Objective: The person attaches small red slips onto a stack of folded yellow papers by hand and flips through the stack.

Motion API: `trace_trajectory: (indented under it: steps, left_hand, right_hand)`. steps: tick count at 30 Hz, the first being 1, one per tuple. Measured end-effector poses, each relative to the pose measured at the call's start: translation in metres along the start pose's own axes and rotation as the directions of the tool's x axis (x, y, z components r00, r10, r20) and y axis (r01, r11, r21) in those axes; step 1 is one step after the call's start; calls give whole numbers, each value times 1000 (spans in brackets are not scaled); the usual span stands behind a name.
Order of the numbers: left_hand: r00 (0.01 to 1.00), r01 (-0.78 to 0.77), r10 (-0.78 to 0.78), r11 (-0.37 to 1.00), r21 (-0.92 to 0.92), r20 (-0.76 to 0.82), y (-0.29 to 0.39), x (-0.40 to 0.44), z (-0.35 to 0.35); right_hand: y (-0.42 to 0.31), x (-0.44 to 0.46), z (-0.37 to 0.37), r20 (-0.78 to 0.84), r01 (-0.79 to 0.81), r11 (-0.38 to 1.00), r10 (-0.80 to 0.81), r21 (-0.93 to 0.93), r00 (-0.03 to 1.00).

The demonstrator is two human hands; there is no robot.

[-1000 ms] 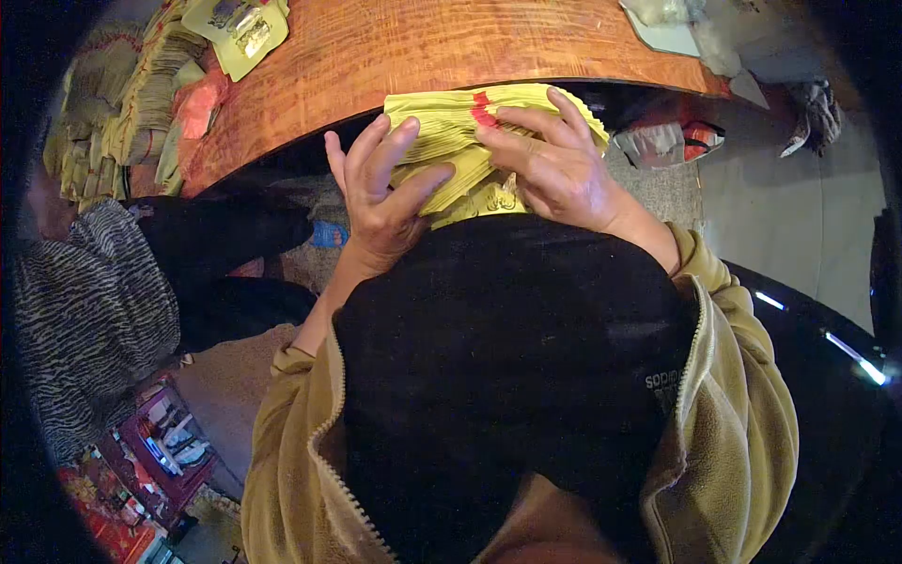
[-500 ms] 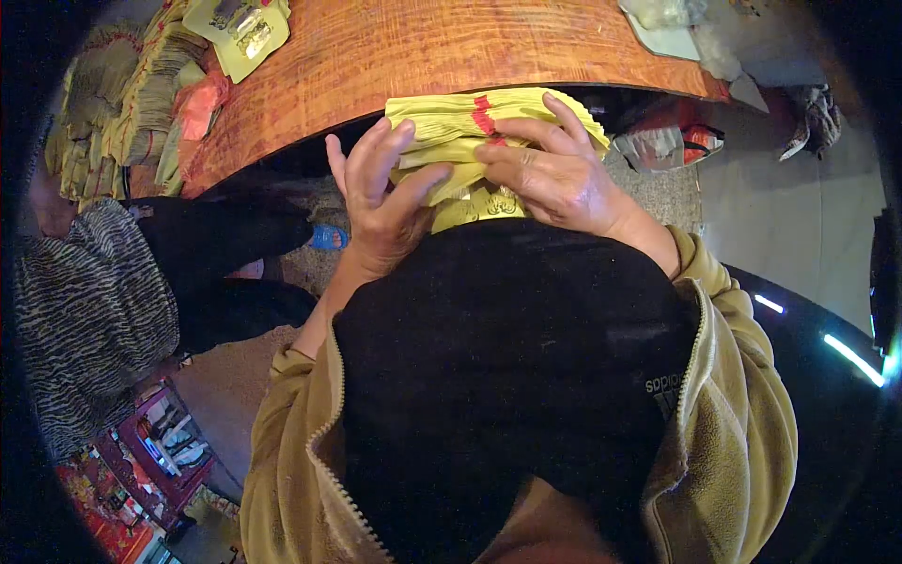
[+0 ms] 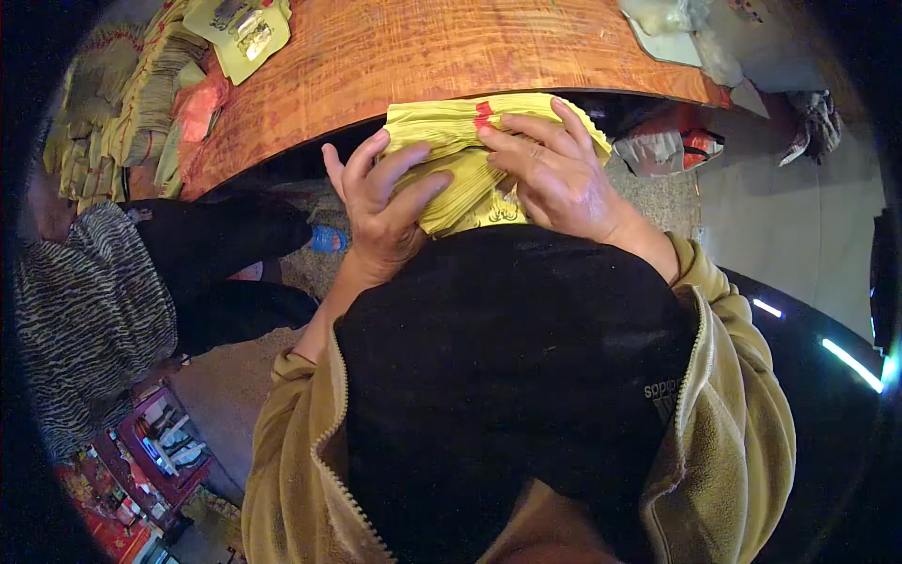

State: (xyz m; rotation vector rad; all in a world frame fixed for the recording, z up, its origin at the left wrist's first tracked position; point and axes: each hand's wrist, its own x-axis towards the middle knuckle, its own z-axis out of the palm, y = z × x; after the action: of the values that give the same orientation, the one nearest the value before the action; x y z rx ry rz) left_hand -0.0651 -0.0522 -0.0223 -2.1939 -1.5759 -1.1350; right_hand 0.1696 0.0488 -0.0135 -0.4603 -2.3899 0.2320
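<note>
A thick stack of yellow paper sheets [image 3: 434, 120] stands at the table's near edge, close against my body, with a red mark across its edges. Beneath its upper part, a lower bundle of sheets bends down toward my lap, fanned so its edges show. A dark printed pattern is partly visible on the lowest sheet. My left hand [image 3: 383, 202] grips the left side, thumb and bent fingers on the sheets, its outer fingers apart. From the right, my right hand [image 3: 561, 174] holds the stack, fingers laid over the top beside the red mark; its thumb is mostly hidden.
A curved wooden table [image 3: 413, 47] spans the front. Piles of bundled paper [image 3: 146, 103], a red plastic bag [image 3: 202, 105] and loose printed yellow sheets [image 3: 246, 38] lie at left. Another person in patterned clothing [image 3: 94, 301] is close on my left. A clear bag [image 3: 650, 152] lies at right.
More sheets have dropped from the upper stack into the lower, fanned bundle. My left fingers have shifted slightly down and my right fingers have slid along the red mark.
</note>
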Motion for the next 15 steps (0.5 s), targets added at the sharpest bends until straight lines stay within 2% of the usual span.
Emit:
trace_trajectory:
  steps: [4, 15]
  left_hand:
    - [999, 18, -20, 998, 56, 33, 3, 1, -2]
    - [999, 34, -36, 997, 70, 34, 5, 0, 0]
  right_hand:
    - [-2, 0, -2, 8, 2, 1000, -2, 7, 1000]
    - [0, 0, -1, 5, 14, 1000, -14, -7, 1000]
